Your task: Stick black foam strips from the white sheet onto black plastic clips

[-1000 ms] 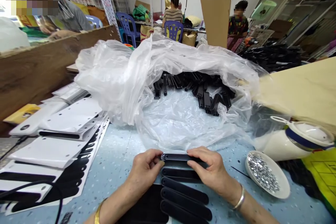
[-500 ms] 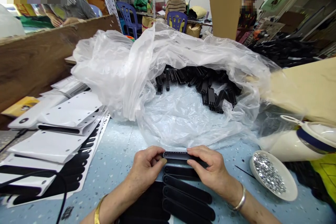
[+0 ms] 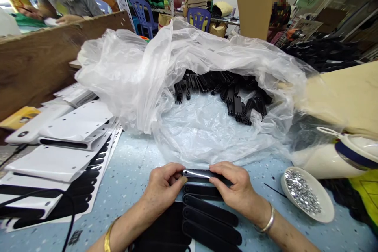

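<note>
My left hand and my right hand pinch the two ends of a narrow black strip held flat just above the blue speckled table. Below it lie several more black strips in a row on a black sheet. Both hands have their fingers curled onto the top strip. Behind it, a big clear plastic bag lies open with a heap of black comb-like parts inside.
White die-cut sheets with black cut-outs are stacked at the left. A small white dish of silvery studs and a white lidded pot sit at the right. A wooden board walls off the left. Other people sit at the back.
The strip between my hands has tilted slightly so that its face catches the light. The hands have stayed in place; the view has shifted a little.
</note>
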